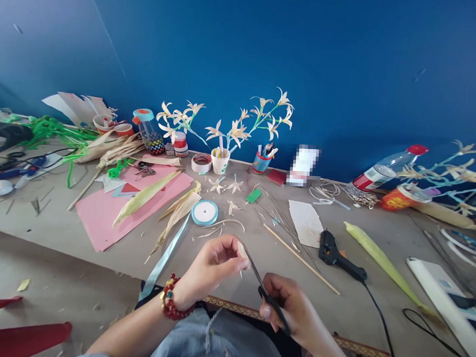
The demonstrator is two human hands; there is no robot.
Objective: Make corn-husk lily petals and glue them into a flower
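Note:
My left hand [221,259] pinches a small pale piece of corn husk [241,250] between thumb and fingertips, above the table's front edge. My right hand [285,301] grips the black handles of a pair of scissors [257,276]. The blades point up and left and reach the husk piece; whether they touch it I cannot tell. Just beyond my hands lie a spool of light blue ribbon [205,213], thin husk strips [224,225] and several loose husk petals [233,207]. Finished husk flowers [238,131] on wrapped stems stand in a white paper cup [220,162].
A black glue gun [341,256] with a trailing cord lies to the right, near a wooden stick [301,259] and a green husk [380,258]. Pink paper [98,214] is at left. A bottle [388,172] leans at back right; a white power strip [449,303] sits at far right.

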